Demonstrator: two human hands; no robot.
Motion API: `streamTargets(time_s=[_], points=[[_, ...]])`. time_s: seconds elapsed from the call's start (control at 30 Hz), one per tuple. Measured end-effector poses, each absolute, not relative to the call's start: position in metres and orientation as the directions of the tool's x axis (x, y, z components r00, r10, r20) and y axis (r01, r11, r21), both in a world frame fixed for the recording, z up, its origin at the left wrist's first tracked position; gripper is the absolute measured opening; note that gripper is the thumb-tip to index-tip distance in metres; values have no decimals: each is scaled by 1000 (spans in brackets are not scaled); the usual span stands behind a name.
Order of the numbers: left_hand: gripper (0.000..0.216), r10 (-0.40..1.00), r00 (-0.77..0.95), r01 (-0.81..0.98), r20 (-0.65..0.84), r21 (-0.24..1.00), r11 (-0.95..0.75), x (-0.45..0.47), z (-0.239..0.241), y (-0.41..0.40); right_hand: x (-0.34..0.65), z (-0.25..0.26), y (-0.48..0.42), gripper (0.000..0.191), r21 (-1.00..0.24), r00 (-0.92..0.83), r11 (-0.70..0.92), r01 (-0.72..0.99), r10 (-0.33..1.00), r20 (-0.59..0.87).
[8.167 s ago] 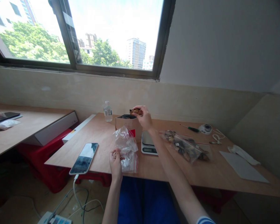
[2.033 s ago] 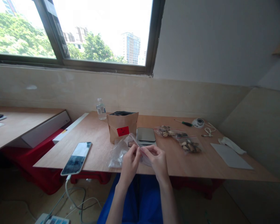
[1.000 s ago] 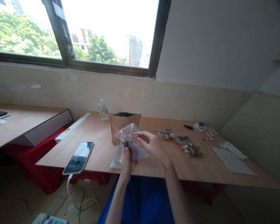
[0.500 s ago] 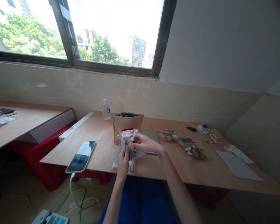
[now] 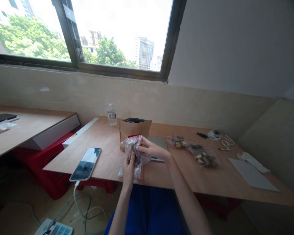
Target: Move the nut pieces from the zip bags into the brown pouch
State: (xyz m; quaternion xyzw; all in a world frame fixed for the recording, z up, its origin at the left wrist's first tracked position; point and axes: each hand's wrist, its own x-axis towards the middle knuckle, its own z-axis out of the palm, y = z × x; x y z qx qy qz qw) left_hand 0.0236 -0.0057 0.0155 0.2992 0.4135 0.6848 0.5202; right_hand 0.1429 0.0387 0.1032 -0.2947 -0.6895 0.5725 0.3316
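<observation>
A clear zip bag [image 5: 143, 159] with a red seal line and dark contents is held up over the front of the table. My left hand [image 5: 129, 167] grips its lower left side, fingers closed on the plastic. At its upper right edge, my right hand [image 5: 152, 148] pinches the bag near the seal; those fingertips are partly hidden. Just behind stands an upright brown paper pouch [image 5: 134, 129] with its top open. More clear plastic bags [image 5: 121, 171] lie on the table below my left hand. A flat grey device [image 5: 159, 142] lies partly behind my right hand.
On the right lie zip bags of brown and tan pieces [image 5: 205, 160], a screwdriver [image 5: 201, 134], a white dome camera [image 5: 214, 134] and a white sheet [image 5: 252, 174]. A phone [image 5: 86, 164] on a cable overhangs the left edge. A bottle [image 5: 112, 115] stands behind.
The bag's mouth has shifted slightly, and my right fingers have moved a little along its edge. Both hands keep hold. At far left, another person's hand has drawn back.
</observation>
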Motion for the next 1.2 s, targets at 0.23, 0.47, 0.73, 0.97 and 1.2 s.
streamTargets(time_s=[0.23, 0.47, 0.73, 0.97, 1.2], points=[[50, 955, -292, -477, -52, 874, -98, 27, 16, -7, 139, 99, 41, 25, -979, -514, 189, 81, 849, 121], [44, 940, -325, -496, -109, 866, -71, 29, 9, -5, 134, 98, 45, 16, -983, -259, 116, 141, 963, 77], [40, 903, -401, -485, -154, 872, -66, 29, 3, -2, 133, 94, 53, 24, -987, -60, 134, -90, 988, 139], [43, 898, -401, -492, -181, 870, -45, 24, 2, 0, 138, 136, 77, 26, -941, 35, 230, -249, 973, 229], [44, 882, -419, -499, -217, 866, -24, 17, -2, 3, 113, 174, 120, 17, -791, 155, 594, 148, 776, 612]])
